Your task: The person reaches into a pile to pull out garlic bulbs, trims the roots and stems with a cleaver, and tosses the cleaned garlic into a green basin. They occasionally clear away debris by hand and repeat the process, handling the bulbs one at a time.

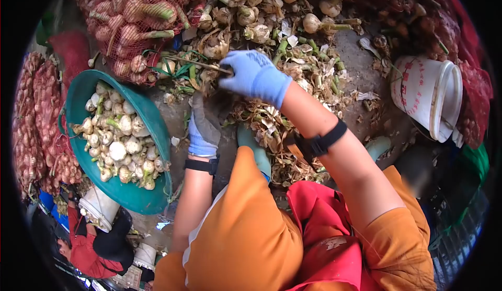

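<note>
My right hand [254,77], in a pale blue glove, is closed over the end of a thin brown stalk-like rod [201,63] reaching left across green ties and scraps. Below and to the left is my left hand [204,130], in a glove with a grey palm. Its thumb points up, its fingers are apart, and I see nothing in it. Garlic trimmings [272,126] cover the floor beside both hands. Whole garlic bulbs [248,14] lie beyond them. To the left, a tilted green tub [117,189] holds many trimmed garlic bulbs [123,147].
Red mesh sacks of garlic [136,21] stand at the upper left, with more sacks [36,118] at far left. A white bucket [426,94] lies tipped at right. Another person [99,244] in red works at lower left near a white bucket [99,207].
</note>
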`<state>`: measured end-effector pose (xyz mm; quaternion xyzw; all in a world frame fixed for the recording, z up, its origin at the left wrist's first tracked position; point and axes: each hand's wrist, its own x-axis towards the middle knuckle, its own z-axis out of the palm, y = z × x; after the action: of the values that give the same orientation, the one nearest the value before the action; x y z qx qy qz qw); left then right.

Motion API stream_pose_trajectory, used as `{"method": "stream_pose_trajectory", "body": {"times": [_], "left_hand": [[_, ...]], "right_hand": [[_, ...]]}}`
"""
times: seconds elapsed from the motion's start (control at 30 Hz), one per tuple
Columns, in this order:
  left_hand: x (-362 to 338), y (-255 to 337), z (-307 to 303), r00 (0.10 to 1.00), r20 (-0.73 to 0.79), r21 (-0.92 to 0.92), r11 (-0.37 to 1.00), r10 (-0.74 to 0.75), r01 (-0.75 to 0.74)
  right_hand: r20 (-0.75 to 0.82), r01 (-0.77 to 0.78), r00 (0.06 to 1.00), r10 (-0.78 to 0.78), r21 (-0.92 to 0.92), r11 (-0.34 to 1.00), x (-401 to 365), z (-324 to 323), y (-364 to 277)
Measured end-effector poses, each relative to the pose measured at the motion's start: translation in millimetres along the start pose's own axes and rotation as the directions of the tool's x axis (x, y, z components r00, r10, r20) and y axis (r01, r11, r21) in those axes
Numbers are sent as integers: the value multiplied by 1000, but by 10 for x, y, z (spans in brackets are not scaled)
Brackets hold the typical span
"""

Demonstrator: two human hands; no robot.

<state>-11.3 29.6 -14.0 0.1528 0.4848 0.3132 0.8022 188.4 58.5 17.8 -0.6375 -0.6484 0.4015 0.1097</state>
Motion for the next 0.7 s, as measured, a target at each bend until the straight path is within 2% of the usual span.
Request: {"method": "stream_pose_trajectory", "body": {"times": [0.03, 0.07, 0.1, 0.17, 0.2, 0.23, 0.3, 0.37, 0.43, 0.47, 0.5, 0.53, 0.57, 0.6, 0.63, 0.67, 0.7], "left_hand": [[44, -10, 54, 987, 145, 1, 998, -67, 68], [103, -42, 73, 984, 105, -90, 985, -141, 151], [105, -80, 51, 984, 108, -93, 984, -141, 151], [129, -127, -37, 996, 42, -39, 996, -74, 76], [99, -141, -81, 992, -71, -60, 994, -100, 96], [58, -150, -120, 992, -74, -55, 994, -103, 99], [-4, -126, -168, 979, -186, -44, 996, -84, 77], [-2, -75, -197, 981, -183, -2, 998, -67, 68], [-32, -51, -101, 1000, -7, -158, 987, -21, 20], [-23, -38, 49, 996, 64, -179, 982, 66, -54], [11, -46, -77, 996, 54, -188, 980, 70, -59], [58, -51, -293, 988, 136, -19, 997, 77, -75], [73, -56, -419, 974, 219, 152, 983, 65, -100], [-93, 154, 5, 996, 91, 169, 986, -21, 5], [-172, 201, 210, 999, 37, 259, 966, -20, 10], [-126, 83, 145, 988, 31, 454, 878, 153, -150], [-108, 16, 157, 947, 61, 627, 726, 316, -283]], "right_hand": [[-26, 30, 999, -28, 64, 998, -84, 2, -31], [-108, 112, 987, -120, -82, 990, -129, 152, 36], [-107, 110, 987, -119, -86, 990, -127, 190, 44], [-43, -39, 998, 35, -117, 992, -28, 272, 41], [-37, -73, 997, 70, -97, 993, 74, 324, 76], [-37, -75, 997, 72, -90, 993, 183, 321, 72], [119, -109, 986, 119, -85, 990, 353, 251, 26], [104, -115, 988, 117, -24, 993, 345, 154, -9], [-20, -28, 999, 35, 287, 957, 93, 98, -139], [-44, 12, 999, 3, 344, 939, -136, 50, -219], [14, 57, 998, -65, 345, 937, -306, 88, -192], [62, 19, 996, -63, 540, 841, -520, 134, -161], [147, -10, 983, -113, 649, 761, -677, 103, -102], [386, -320, 922, 30, 716, 621, -864, -274, -226], [449, -457, 880, 155, 714, 531, -944, -342, -158], [336, -426, 905, 263, 737, 526, -979, -356, -141], [217, -395, 904, 370, 756, 522, -1016, -359, -132]]}}
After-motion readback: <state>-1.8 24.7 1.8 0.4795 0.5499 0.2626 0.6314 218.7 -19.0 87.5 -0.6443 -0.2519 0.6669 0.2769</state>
